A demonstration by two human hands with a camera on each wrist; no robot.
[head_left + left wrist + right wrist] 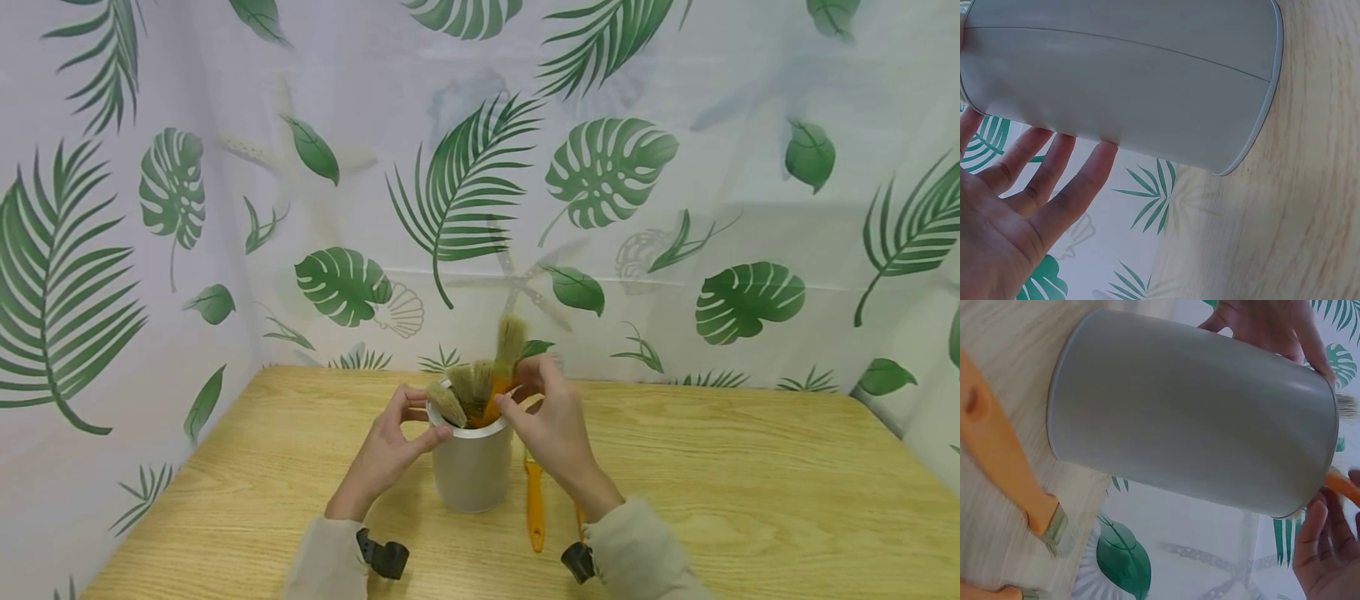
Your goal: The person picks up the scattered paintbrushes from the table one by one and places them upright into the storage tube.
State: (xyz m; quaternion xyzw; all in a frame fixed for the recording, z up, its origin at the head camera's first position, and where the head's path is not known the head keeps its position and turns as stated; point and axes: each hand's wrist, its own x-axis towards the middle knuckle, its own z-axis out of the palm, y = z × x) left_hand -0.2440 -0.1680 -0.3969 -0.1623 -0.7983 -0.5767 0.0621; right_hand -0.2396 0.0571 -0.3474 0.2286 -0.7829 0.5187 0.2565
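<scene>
A light grey cylindrical container (471, 475) stands upright on the table, several paintbrushes (447, 403) in it with their bristles up at the mouth. My left hand (386, 450) grips it from the left, thumb at the white rim; in the left wrist view the fingertips (1107, 150) touch its wall. At the right side of the mouth, my right hand (557, 427) pinches the orange handle of a paintbrush (512, 340). That brush rises above the others, bristles upward, and the lower end of its handle is hidden behind the rim.
Right of the container an orange-handled paintbrush (535, 508) lies on the wooden table (750, 483). Another orange-handled paintbrush (988, 592) lies beside it, mostly hidden by the right forearm in the head view. A leaf-patterned curtain (480, 208) hangs behind the table.
</scene>
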